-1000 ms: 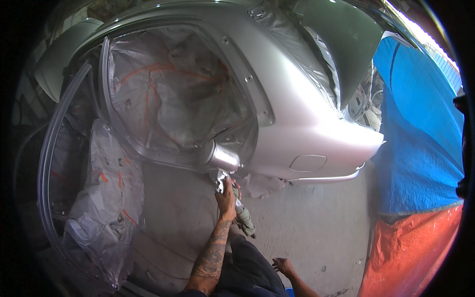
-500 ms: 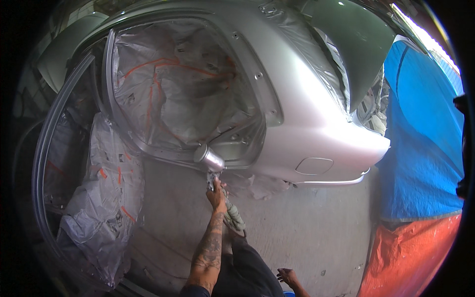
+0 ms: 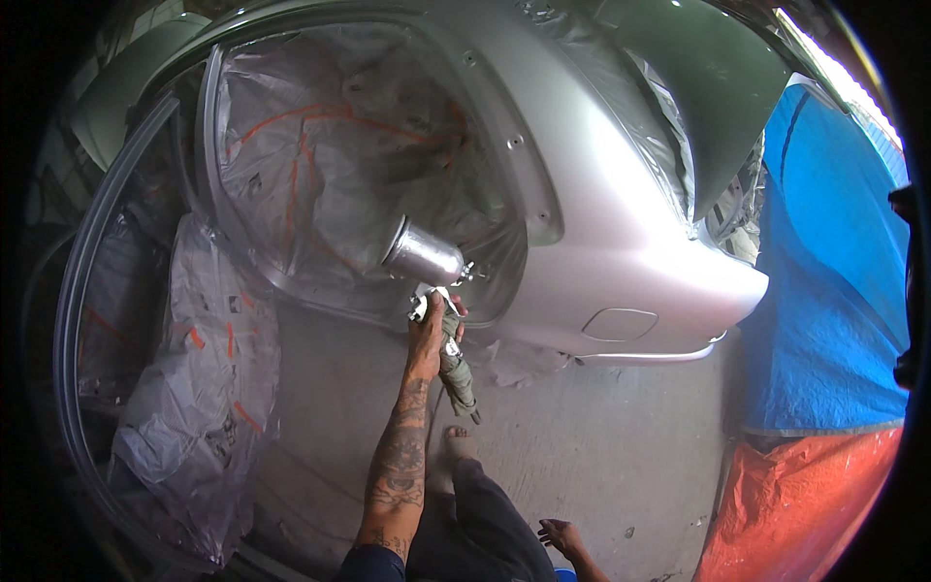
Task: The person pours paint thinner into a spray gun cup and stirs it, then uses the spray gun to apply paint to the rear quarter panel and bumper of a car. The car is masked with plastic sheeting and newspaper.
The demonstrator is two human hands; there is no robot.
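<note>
1. Since half a second ago, the silver metal spray gun and its shiny cylindrical metal cup have risen away from my body; the cup now shows against the crumpled grey plastic sheeting masking the door opening.
2. My left hand is wrapped round the gun; whether a finger presses its trigger I cannot tell.
3. From that hand, the cup lies just beyond, its long axis crosswise: flat end to my left, narrower end to my right and slightly nearer me.
4. Grey-green cloth wrapping hangs beneath the gun, slanting back toward me.
5. To the cup's right curves the car's smooth silver rear panel; my left hand is the nearer one to it.
6. My right hand hangs low, well apart from the gun, fingers loosely spread, with nothing visible in it.
</note>
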